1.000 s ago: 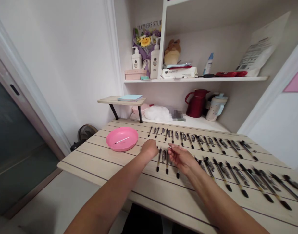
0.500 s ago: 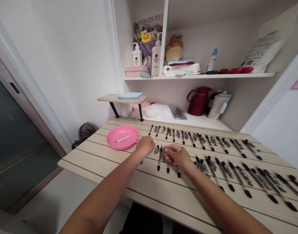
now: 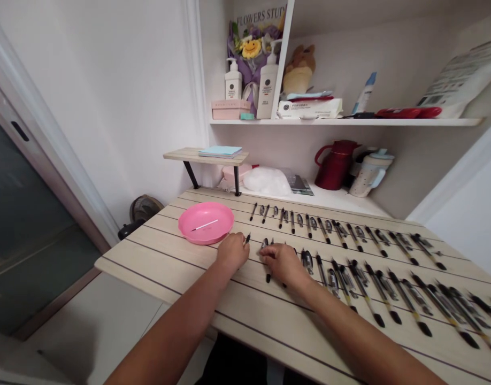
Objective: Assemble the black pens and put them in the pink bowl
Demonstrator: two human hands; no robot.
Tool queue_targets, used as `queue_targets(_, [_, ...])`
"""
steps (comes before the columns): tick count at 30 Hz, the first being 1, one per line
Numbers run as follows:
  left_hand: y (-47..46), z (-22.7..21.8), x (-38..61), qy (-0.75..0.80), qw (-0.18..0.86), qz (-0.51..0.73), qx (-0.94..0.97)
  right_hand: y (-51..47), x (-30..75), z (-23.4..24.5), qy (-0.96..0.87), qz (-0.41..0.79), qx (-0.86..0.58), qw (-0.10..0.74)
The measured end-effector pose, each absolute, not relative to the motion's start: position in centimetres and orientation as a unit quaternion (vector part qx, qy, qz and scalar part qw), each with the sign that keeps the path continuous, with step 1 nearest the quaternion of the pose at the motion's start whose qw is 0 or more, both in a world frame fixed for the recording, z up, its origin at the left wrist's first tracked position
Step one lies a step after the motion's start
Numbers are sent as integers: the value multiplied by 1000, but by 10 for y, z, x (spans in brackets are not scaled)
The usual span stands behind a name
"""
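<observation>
- One round pink plastic bowl (image 3: 205, 210) stands at left, a slim white dark-tipped rod (image 3: 207, 224) lying inside.
- Left hand (image 3: 233, 251): fingers curled in against a slim black pen (image 3: 247, 238); firmness of hold cannot be told.
- Black pen: at those fingers' right edge, left hand nearer; long axis runs away from the person, leaning slightly right, visible end pointing away.
- Small clear-and-dark pen cap (image 3: 264, 244): right of the pen, just beyond the right fingertips; long axis also roughly away, leaning right.
- Right hand (image 3: 284, 264): thumb and forefinger nearly together, apparently touching the cap; grip unconfirmed.
- Two rows of black pens (image 3: 409, 304) extend rightward.
</observation>
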State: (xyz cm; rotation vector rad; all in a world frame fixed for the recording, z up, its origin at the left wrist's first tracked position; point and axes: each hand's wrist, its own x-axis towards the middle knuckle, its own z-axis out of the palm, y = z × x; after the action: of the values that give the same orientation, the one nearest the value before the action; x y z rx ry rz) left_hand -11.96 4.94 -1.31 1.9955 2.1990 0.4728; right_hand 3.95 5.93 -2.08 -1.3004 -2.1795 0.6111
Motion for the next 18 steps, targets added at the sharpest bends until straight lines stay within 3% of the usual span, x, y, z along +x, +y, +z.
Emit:
queue_targets(10, [50, -18, -121, 726, 68, 142, 669, 55, 27, -8, -818, 69, -557, 125])
queue_targets(18, [51, -19, -121, 722, 60, 143, 674, 58, 22, -14, -823, 45, -557, 103])
